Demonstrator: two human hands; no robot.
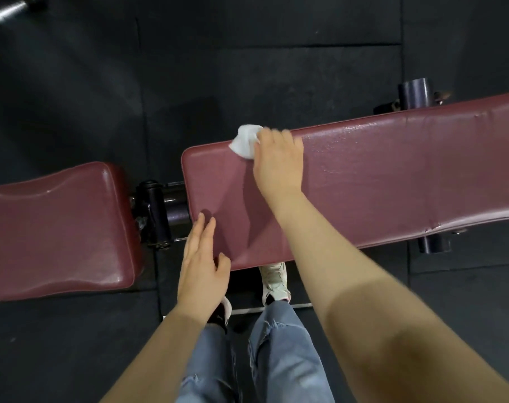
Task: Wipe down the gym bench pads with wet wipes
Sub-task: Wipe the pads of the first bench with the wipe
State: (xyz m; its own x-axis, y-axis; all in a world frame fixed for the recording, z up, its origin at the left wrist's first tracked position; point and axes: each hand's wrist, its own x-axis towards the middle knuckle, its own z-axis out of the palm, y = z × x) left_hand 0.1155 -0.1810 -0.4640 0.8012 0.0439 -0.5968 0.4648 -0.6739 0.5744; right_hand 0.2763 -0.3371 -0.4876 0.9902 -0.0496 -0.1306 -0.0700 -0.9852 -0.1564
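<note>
- Flooring (pixel 247 39): dark rubber tiles; we read no writing or labels anywhere.
- Long pad (pixel 393 175): one of two maroon pads we count, with wet streaks at its right part.
- Short pad (pixel 55 228): second, at left, apart from the long one across a black hinge (pixel 157 210).
- Right hand (pixel 279 161): fingers curled, pressing the wipe to the long pad's far edge.
- Left hand (pixel 200 266): fingers straight, resting on that pad's near corner, holding nothing.
- Wet wipe (pixel 246 141): one, white, crumpled.
</note>
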